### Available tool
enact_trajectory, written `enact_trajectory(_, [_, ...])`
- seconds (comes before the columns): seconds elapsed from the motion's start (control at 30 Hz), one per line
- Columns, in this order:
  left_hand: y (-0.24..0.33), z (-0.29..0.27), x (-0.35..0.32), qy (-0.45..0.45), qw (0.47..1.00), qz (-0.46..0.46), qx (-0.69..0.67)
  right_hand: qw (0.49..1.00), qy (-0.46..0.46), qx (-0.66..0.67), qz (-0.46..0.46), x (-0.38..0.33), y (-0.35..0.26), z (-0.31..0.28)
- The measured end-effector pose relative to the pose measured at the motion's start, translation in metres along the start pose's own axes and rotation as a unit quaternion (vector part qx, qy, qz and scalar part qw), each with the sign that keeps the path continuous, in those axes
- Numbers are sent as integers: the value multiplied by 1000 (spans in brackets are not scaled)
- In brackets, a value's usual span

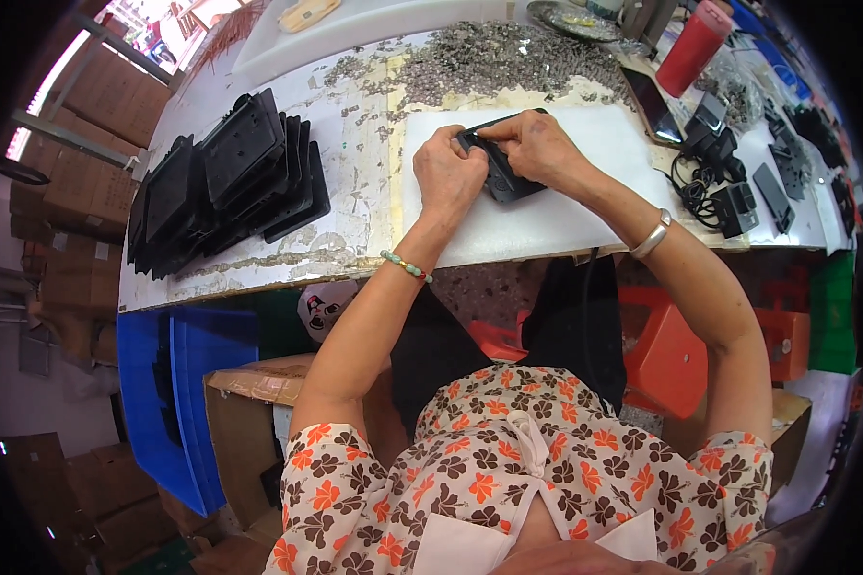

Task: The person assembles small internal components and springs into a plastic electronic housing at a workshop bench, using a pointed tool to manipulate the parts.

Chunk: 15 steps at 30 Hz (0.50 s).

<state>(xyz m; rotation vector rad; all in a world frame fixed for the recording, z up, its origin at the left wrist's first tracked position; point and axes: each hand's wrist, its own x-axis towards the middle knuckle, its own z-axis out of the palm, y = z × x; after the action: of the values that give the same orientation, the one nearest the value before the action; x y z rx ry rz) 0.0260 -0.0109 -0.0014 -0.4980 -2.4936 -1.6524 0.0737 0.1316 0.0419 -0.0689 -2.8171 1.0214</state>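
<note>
A: Hands?
B: Left hand (448, 172) and right hand (537, 144) both pinch a black plastic part (504, 172) lying on the white board (566, 216), fingers pressed onto its upper edge.
A: Containers?
B: Blue crate (177, 402) under the table, contents unclear. Cardboard box (244, 431) beside it, inside hidden. Black trays (225, 187) stacked left.

A short-sleeved cream blouse (508, 470) with orange and brown flowers, a green bead bracelet (406, 266), a silver bangle (651, 235).
</note>
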Motion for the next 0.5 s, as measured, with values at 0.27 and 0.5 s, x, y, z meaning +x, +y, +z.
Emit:
enact_trajectory(0.27, [-7,3,2,-1,1000,8,8,999,-13,26,36,2,-3,-5])
enact_trajectory(0.5, [-3,0,2,-7,1000,2,12,995,-49,57,59,3,-7,-8])
